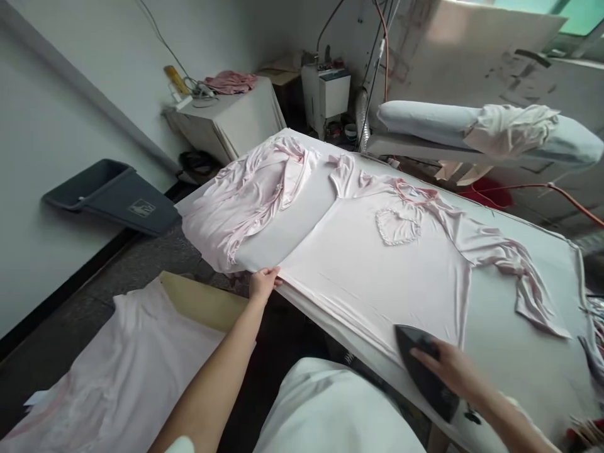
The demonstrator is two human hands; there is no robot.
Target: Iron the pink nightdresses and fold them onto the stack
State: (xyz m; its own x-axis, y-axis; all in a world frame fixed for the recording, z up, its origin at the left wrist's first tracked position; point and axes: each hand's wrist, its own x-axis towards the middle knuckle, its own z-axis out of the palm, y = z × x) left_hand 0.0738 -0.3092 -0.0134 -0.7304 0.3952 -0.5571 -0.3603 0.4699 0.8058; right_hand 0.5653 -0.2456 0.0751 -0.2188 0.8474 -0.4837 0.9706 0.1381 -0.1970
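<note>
A pale pink long-sleeved shirt (349, 270) lies spread on the padded ironing table (500, 352), with a ruffled heart-shaped pocket (399, 228) on its front. My left hand (265, 283) pinches the shirt's hem corner at the table's near edge. Wrapped round the handle of a dark iron (427, 377), my right hand (446, 365) holds it at the right end of the hem, its tip pointing up and left. The shirt's right sleeve is crumpled across the table.
Bunched pink garments (250, 195) lie at the table's left end. Another pink garment (136, 358) rests lower left over a yellowish board (202, 302). A grey bin (113, 195) stands by the wall. Behind the table is a padded sleeve board (429, 119) with a crumpled cloth.
</note>
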